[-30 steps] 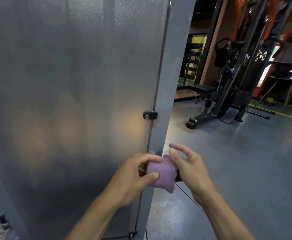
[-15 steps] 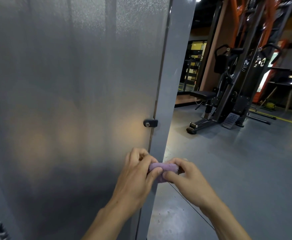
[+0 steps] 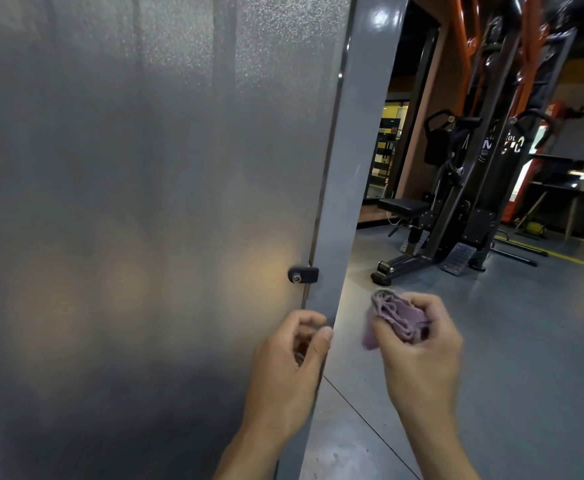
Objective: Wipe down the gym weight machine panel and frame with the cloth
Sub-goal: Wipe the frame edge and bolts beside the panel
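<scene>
Your right hand [image 3: 422, 344] grips the folded purple cloth [image 3: 396, 315] just right of the grey frame post [image 3: 349, 188], off its surface. Your left hand [image 3: 292, 362] hangs in front of the post below the black panel clip [image 3: 303, 274], fingers curled, holding nothing. The frosted panel [image 3: 138, 202] fills everything left of the post.

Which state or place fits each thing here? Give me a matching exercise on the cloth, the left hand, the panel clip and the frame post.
Things:
1. cloth
2. left hand
3. panel clip
4. frame post

States or places:
A. curled, holding nothing
B. glossy grey upright, right of the frosted panel
C. bunched in the right hand
D. small, dark, at the panel's right edge

Pairs: 1-C, 2-A, 3-D, 4-B
</scene>
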